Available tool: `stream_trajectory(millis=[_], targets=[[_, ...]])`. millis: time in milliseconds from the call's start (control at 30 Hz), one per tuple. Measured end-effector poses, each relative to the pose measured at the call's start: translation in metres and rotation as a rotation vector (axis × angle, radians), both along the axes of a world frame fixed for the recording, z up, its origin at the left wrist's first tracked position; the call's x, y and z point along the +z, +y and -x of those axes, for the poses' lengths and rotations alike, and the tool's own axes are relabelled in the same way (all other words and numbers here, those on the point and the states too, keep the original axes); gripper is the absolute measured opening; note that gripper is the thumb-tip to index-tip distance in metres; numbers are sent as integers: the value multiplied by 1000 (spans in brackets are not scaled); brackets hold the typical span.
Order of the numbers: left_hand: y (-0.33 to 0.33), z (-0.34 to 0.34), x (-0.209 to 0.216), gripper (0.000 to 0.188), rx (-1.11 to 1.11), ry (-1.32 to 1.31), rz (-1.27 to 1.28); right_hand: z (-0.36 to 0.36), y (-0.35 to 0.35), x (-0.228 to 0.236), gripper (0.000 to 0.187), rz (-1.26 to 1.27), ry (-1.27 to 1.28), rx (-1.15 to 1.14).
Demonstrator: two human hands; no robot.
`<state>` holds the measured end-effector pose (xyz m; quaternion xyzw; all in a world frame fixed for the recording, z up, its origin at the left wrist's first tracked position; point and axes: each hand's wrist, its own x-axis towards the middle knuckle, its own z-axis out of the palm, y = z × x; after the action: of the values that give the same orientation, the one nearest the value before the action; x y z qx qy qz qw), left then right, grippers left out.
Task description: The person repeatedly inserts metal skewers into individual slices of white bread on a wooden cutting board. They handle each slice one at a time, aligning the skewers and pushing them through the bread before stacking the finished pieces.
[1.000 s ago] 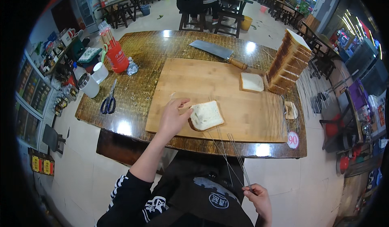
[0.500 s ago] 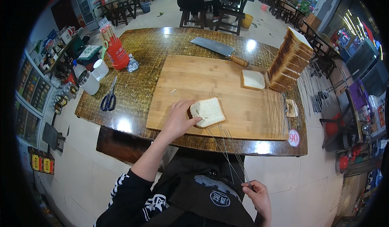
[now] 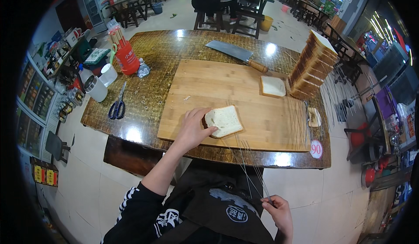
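My left hand [image 3: 194,127] grips the left edge of a white bread slice [image 3: 228,122] on the wooden cutting board [image 3: 209,78], thumb on top and fingers at its far left side. Low in front of my apron, my right hand [image 3: 278,209] pinches the near ends of several thin metal skewers [image 3: 253,174]. They slant up and left over the table edge to the slice's near side. Thin tips poke out past its far edge; the bread hides the length between. Another bread slice [image 3: 273,86] lies flat at the board's right, beside a tall, leaning stack of slices [image 3: 313,65].
A cleaver [image 3: 230,50] with a wooden handle lies behind the board. Loose skewers and a small bread piece [image 3: 314,116] are at the right. Scissors [image 3: 117,106], a white cup [image 3: 108,74], a lidded jar [image 3: 95,88] and a red chopstick holder [image 3: 126,59] stand left. A person sits beyond.
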<state>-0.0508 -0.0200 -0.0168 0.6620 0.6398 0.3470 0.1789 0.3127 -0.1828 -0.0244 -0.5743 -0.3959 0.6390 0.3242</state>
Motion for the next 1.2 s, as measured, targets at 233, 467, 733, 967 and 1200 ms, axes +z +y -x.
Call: stream_trajectory(millis=[233,467,733,967,1200], targets=[[-2,0,0,64,0,-4,23,3,2,1,10,17,-8,9],[-3,0,3,65,7,-18,37,2,0,1,9,11,-15,-8],[-2,0,2,65,12,-7,29,4,1,-2,10,-8,0,-20],[-4,0,2,65,11,-13,27,7,3,-6,10,-19,24,-26],[-3,1,0,64,10,3,40,21,9,-11,12,-35,1,-4]])
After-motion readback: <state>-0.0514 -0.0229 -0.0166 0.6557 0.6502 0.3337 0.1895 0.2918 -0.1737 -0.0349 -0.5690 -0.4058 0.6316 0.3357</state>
